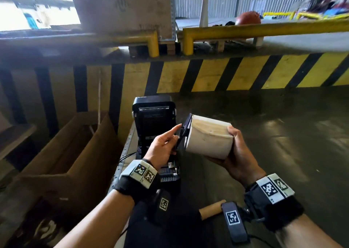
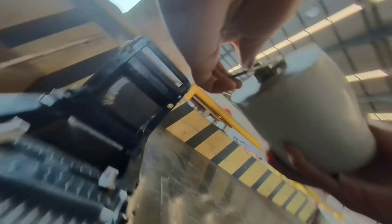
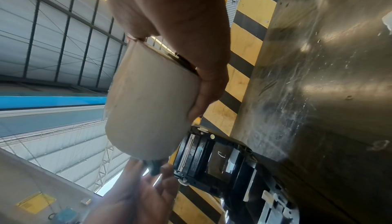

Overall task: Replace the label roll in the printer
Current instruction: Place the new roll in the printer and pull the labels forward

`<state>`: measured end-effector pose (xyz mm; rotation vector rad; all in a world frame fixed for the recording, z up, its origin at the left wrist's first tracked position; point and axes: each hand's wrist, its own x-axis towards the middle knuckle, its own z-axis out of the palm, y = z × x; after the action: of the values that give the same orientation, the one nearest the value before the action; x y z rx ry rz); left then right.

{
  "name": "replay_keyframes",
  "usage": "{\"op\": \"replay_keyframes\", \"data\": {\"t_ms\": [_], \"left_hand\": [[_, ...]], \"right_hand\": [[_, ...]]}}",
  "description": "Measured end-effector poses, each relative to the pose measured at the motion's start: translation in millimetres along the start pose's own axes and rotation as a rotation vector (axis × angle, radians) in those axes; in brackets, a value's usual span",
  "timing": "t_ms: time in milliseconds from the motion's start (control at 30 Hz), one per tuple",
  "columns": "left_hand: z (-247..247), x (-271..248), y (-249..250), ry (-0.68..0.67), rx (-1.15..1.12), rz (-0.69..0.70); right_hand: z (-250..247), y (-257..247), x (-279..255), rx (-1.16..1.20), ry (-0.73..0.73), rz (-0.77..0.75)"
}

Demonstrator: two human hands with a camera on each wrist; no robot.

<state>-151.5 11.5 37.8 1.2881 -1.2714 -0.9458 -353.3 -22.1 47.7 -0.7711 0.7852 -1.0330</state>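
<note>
A wide white label roll point(image 1: 207, 136) is held in the air just right of the open black printer point(image 1: 154, 113), whose lid stands upright. My right hand point(image 1: 236, 149) grips the roll at its right end, thumb on top and fingers underneath. My left hand point(image 1: 170, 142) pinches a black roll holder plate point(image 1: 186, 128) at the roll's left end, index finger stretched out. In the left wrist view the fingers point(image 2: 222, 80) pinch that black piece beside the roll point(image 2: 297, 110). In the right wrist view the roll point(image 3: 148, 102) hangs above the printer point(image 3: 222, 160).
An empty brown cardboard core point(image 1: 211, 209) lies on the metal table point(image 1: 273, 134) near the front edge. An open cardboard box point(image 1: 75, 153) stands left of the table. A yellow and black striped wall point(image 1: 226, 72) runs behind, with yellow rails on top.
</note>
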Motion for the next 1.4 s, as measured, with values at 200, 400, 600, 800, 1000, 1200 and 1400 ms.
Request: {"op": "replay_keyframes", "data": {"t_ms": [200, 400, 600, 800, 1000, 1200, 1400], "left_hand": [[-21, -1, 11, 0.126, 0.415, 0.266], [-55, 6, 23, 0.081, 0.493, 0.367], [-65, -1, 21, -0.023, 0.495, 0.334], [-87, -1, 38, -0.207, -0.276, -0.176], [-101, 15, 19, -0.222, 0.111, -0.047], [-121, 22, -1, -0.212, -0.033, -0.151], [-141, 34, -10, -0.193, -0.004, -0.192]], "right_hand": [[36, 5, -9, 0.054, 0.021, -0.064], [58, 14, -16, -0.014, 0.047, -0.122], [81, 25, -22, -0.134, 0.117, -0.201], [90, 27, -22, -0.289, 0.128, -0.317], [105, 38, -4, -0.459, 0.096, -0.401], [94, 53, 39, -0.47, 0.063, -0.211], [96, 73, 70, -0.394, 0.066, -0.236]]}}
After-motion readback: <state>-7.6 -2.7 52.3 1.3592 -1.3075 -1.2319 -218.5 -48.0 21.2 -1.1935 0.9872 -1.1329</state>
